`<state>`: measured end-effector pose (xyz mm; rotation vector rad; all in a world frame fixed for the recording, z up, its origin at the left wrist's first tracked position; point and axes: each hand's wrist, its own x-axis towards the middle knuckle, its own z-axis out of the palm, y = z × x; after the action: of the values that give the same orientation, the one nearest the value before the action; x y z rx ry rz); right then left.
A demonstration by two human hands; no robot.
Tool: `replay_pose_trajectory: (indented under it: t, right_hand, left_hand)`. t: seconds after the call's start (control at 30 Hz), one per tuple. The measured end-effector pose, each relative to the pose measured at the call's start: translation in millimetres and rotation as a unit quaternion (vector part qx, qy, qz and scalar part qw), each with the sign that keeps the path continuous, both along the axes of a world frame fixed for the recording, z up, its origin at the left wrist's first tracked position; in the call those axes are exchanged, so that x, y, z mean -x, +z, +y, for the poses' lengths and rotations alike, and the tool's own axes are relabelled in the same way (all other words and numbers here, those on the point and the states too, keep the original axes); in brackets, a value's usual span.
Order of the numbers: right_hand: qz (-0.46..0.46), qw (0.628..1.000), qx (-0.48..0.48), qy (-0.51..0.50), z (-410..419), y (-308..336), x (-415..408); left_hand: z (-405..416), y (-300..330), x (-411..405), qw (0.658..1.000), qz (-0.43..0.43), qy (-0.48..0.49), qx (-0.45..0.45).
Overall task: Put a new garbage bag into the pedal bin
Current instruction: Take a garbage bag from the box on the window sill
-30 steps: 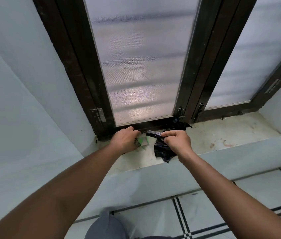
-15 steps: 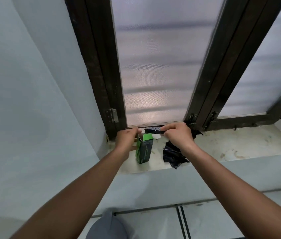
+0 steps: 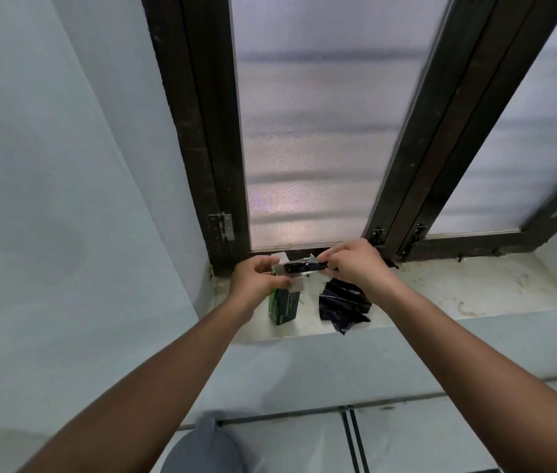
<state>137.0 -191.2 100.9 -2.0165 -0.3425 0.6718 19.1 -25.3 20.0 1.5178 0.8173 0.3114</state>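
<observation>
Nearest, at the bottom edge: the rounded grey lid of the pedal bin (image 3: 202,448) on the tiled floor (image 3: 406,438), shut, well below my arms. No liner visible on it yet.

Up at the pale stained window sill (image 3: 458,288): a second ago the small green cardboard box (image 3: 282,307) was hidden under my left hand (image 3: 258,279); half a second ago it came into sight standing upright, and now it stands clear with its pale top flap open. My left hand grips the box's upper end, fingers curled around it.

My right hand (image 3: 355,268) has risen slightly. Thumb and forefinger pinch one end of a tight black plastic bag roll (image 3: 304,266), held level just above the box mouth and bridging the two hands. Whether my left fingers also touch the roll, I cannot tell.

Just beside the box, under my right wrist, a crumpled loose black plastic bag (image 3: 342,307) lies on the sill, its tip hanging over the front edge.

Behind: dark wooden window frame (image 3: 202,131), frosted glass pane (image 3: 304,131).

Judgement: the roll looks out of the box, so the fetching stage is about done. Separating one bag, opening it and fitting it in the bin remain.
</observation>
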Motion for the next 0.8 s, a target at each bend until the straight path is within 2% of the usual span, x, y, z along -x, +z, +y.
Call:
replay_pose_trajectory:
  t: [0.1,0.23,0.33,0.43,0.5,0.53,0.63,0.7,0.8]
  right_hand:
    - [-0.152,0.976,0.105,0.112,9,11,13]
    - [-0.202,0.948,0.106,0.222,24,16,28]
    - [-0.202,0.961,0.065,0.178,22,15,25]
    - [-0.209,0.965,0.116,0.108,15,1,12]
    - [-0.163,0.970,0.147,0.102,11,-11,7]
    - [-0.107,0.981,0.133,0.096,10,-17,5]
    - [0.101,0.993,-0.007,0.054,10,-26,5]
    - [0.139,0.987,-0.064,0.048,10,-26,4]
    - [0.141,0.982,-0.079,0.100,10,-23,3]
  left_hand:
    - [-4,-2,4,0.998,-0.012,-0.038,-0.047]
    - [-8,-2,9,0.993,-0.038,-0.067,-0.090]
    - [-8,-3,13,0.991,-0.038,-0.082,-0.102]
    - [-6,-8,16,0.986,-0.017,-0.083,-0.141]
    - [-6,-10,19,0.984,-0.011,-0.086,-0.153]
    - [-6,-11,20,0.984,-0.010,-0.095,-0.152]
    - [-6,-11,23,0.979,-0.012,-0.113,-0.169]
    - [-5,-13,22,0.979,-0.028,-0.087,-0.183]
    - [-5,-16,20,0.984,-0.033,-0.053,-0.168]
